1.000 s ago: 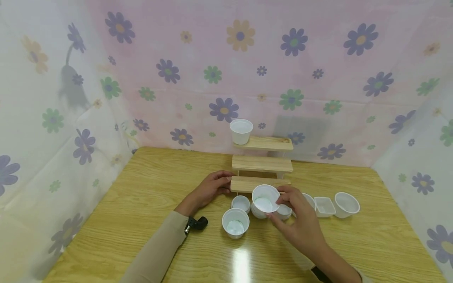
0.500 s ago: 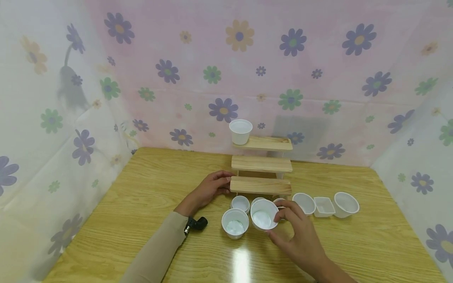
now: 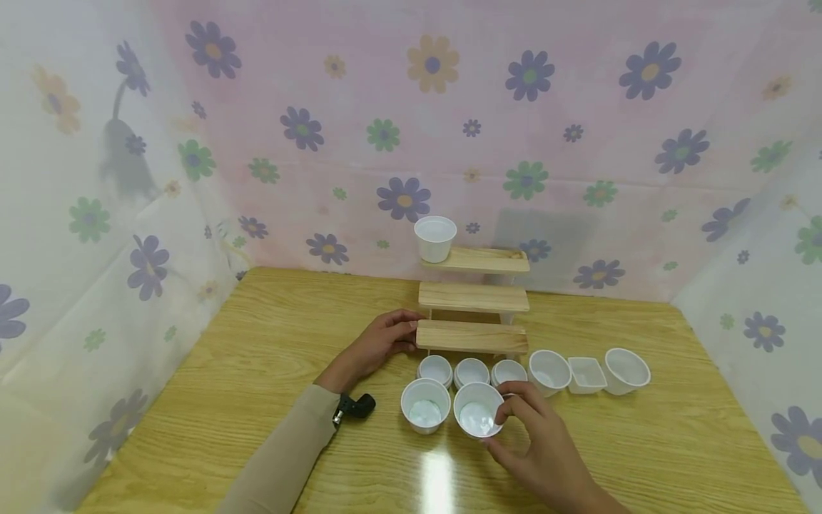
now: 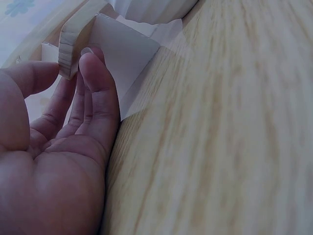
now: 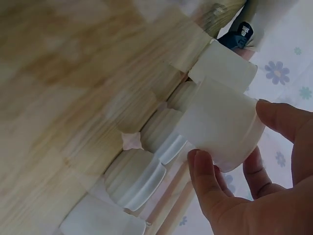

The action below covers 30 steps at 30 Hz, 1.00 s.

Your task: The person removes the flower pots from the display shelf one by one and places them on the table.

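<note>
Head view, nearest first: the right hand (image 3: 536, 442) has its grip clamped on a white cup (image 3: 478, 410), thumb and fingers (image 5: 208, 183) pinching its wall. A second ago that cup was held tilted up by the lowest step; half a second ago it was coming down; now it sits low on the desk (image 3: 257, 400), just right of a second white cup (image 3: 426, 405) — the two make a near pair. With the hand out of the way, a row of three small cups (image 3: 471, 372) shows plainly behind them. That reads as the cup being set into place, though the fingers have not let go.

Farther right stand a round cup (image 3: 549, 371), a square tub (image 3: 587, 374) and another round cup (image 3: 626, 370).

Beyond, the left hand (image 3: 379, 343) keeps its place, fingers (image 4: 98, 83) curled round the left end of the wooden step rack (image 3: 472, 335) — steadying it. One more cup (image 3: 435, 238) stands on the top step, farthest off.
</note>
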Tool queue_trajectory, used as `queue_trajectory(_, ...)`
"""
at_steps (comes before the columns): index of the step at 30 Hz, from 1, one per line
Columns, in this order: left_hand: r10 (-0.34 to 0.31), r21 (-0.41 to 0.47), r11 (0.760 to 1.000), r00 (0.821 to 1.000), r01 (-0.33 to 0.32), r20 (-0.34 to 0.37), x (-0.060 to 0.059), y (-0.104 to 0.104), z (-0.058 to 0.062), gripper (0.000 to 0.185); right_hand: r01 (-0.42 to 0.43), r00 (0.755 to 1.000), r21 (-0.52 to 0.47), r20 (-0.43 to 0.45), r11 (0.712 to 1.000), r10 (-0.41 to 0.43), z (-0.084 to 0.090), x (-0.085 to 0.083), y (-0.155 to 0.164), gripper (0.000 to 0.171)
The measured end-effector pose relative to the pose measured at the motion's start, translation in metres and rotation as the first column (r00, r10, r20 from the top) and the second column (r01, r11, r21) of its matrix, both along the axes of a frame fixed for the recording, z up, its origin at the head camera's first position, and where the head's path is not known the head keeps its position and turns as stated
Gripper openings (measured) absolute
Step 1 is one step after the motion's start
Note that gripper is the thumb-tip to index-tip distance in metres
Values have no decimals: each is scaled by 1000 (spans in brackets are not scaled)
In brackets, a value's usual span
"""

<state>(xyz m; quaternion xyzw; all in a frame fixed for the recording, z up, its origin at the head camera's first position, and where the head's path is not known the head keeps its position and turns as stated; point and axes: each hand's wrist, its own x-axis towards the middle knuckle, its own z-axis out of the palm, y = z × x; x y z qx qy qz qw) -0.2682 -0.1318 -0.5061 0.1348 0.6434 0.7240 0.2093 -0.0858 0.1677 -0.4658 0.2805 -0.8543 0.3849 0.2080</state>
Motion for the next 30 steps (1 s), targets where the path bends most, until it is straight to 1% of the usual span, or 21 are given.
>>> queue_trajectory(8, -2, -6, 1000, 1000, 2, -9, -1, -1, -2, 40, 1, 1000, 46, 6, 999, -2, -1, -1, 0, 51)
queue_trajectory(14, -7, -6, 1000, 1000, 7, -9, -1, -1, -2, 39, 18, 998, 74, 54, 997, -22, -2, -2, 0, 48)
queue_trajectory(18, -9, -2, 1000, 1000, 9, -14, 0, -1, -1, 37, 27, 997, 92, 66, 995, -33, -4, -2, 0, 46)
queue_trajectory(24, -19, 7, 1000, 999, 19, -29, -1, -1, -2, 37, 25, 999, 101, 44, 995, -30, -3, -2, 0, 46)
queue_trajectory(27, -14, 3, 1000, 1000, 14, -23, -1, -1, -1, 38, 20, 1000, 98, 21, 995, -22, -2, -1, 0, 47)
queue_trajectory(30, -15, 1, 1000, 1000, 15, -21, -1, -1, -2, 38, 33, 999, 99, -2, 995, -33, -1, 0, -1, 49)
